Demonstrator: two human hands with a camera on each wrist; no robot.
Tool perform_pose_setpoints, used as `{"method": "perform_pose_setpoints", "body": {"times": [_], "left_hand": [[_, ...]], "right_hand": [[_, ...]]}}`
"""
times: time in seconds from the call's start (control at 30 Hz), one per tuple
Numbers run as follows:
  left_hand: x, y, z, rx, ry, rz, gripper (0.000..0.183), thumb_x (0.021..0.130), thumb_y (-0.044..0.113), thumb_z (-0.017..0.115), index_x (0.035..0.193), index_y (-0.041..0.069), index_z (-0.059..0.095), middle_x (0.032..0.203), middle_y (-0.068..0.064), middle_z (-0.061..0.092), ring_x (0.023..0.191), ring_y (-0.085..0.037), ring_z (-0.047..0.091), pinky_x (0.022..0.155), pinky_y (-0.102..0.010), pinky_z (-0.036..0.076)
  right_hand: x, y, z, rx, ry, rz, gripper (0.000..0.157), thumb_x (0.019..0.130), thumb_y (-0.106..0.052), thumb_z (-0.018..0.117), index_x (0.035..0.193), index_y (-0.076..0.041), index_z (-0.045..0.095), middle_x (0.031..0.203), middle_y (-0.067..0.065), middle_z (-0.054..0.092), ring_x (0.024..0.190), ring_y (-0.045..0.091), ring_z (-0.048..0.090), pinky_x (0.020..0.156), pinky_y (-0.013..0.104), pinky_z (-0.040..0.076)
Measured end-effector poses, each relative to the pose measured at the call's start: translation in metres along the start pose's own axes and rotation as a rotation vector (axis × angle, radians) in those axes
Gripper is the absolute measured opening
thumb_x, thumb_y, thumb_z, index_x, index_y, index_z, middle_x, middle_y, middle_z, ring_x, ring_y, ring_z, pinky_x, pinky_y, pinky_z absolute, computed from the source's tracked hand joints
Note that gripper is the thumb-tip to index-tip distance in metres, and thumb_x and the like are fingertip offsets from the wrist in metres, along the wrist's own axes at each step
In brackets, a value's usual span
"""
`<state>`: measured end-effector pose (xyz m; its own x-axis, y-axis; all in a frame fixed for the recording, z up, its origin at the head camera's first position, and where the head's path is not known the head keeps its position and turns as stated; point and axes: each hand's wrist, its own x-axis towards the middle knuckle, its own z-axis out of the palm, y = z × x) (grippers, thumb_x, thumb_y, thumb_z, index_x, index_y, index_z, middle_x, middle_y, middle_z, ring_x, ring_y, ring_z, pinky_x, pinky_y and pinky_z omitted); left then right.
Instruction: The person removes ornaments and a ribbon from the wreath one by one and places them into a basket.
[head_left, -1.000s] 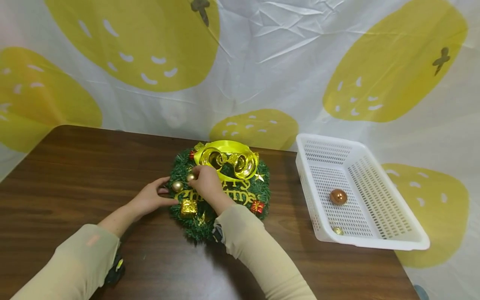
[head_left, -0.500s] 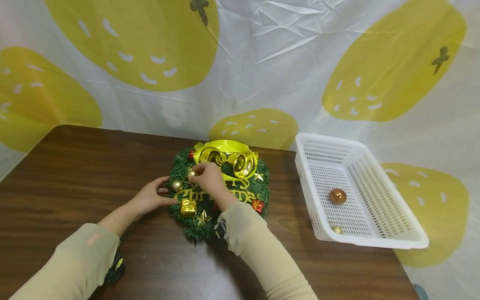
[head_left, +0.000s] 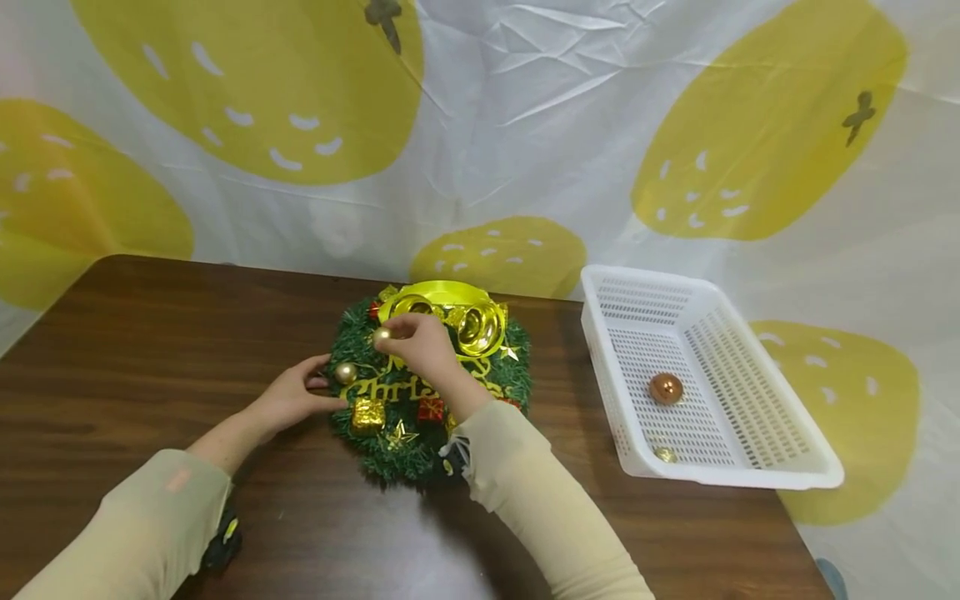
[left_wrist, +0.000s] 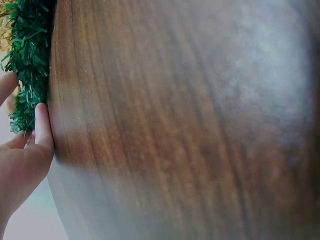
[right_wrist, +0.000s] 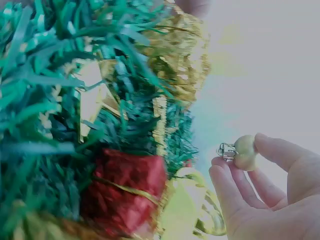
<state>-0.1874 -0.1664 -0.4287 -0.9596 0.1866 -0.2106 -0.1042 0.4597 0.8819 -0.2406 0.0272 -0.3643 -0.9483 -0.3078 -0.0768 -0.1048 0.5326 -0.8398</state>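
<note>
A green tinsel Christmas wreath [head_left: 416, 454] lies on the brown wooden table [head_left: 187, 333], with gold "Merry Christmas" lettering across it. My right hand [head_left: 427, 350] pinches a small gold bauble [right_wrist: 245, 152] above the wreath; its metal cap shows in the right wrist view. At the wreath's left edge, my left hand [head_left: 288, 400] holds the rim between thumb and fingers. Beside it sit another gold bauble [head_left: 346, 372] and a gold gift box [head_left: 368, 415]. Two shiny gold bells [head_left: 480, 329] with a yellow ribbon lie at the top, partly behind the right hand.
To the right stands a white perforated plastic basket [head_left: 622, 417], holding a copper-coloured bauble [head_left: 666, 388] and a small gold ornament [head_left: 664, 454]. A red gift box [head_left: 431, 409] and a gold star [head_left: 401, 435] decorate the wreath. A lemon-printed curtain [head_left: 525, 125] hangs behind the table.
My right hand has lifted the gold bauble up and away from the wreath. My left hand has stayed at the wreath's edge. The head view has shifted slightly.
</note>
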Motion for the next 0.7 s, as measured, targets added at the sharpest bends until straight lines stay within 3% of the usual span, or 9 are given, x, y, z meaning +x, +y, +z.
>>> {"method": "perform_pose_setpoints", "body": {"times": [0.33, 0.7], "left_hand": [[0.001, -0.002, 0.0, 0.013, 0.005, 0.021, 0.093, 0.083, 0.023, 0.071, 0.147, -0.008, 0.012, 0.145, -0.034, 0.025, 0.128, -0.045, 0.037, 0.1, -0.052, 0.041], [0.001, -0.001, -0.001, 0.017, -0.008, 0.025, 0.094, 0.083, 0.024, 0.071, 0.147, -0.008, 0.01, 0.145, -0.035, 0.024, 0.129, -0.046, 0.036, 0.1, -0.053, 0.04]], "right_hand": [[-0.009, -0.005, -0.023, 0.048, -0.005, -0.021, 0.031, 0.086, -0.019, 0.069, 0.114, -0.008, 0.066, 0.112, 0.011, 0.066, 0.104, 0.024, 0.06, 0.079, 0.031, 0.052], [-0.018, -0.013, -0.055, 0.0, 0.034, 0.002, 0.03, 0.086, -0.023, 0.068, 0.114, -0.011, 0.066, 0.109, 0.009, 0.066, 0.101, 0.022, 0.061, 0.08, 0.032, 0.052]]}}
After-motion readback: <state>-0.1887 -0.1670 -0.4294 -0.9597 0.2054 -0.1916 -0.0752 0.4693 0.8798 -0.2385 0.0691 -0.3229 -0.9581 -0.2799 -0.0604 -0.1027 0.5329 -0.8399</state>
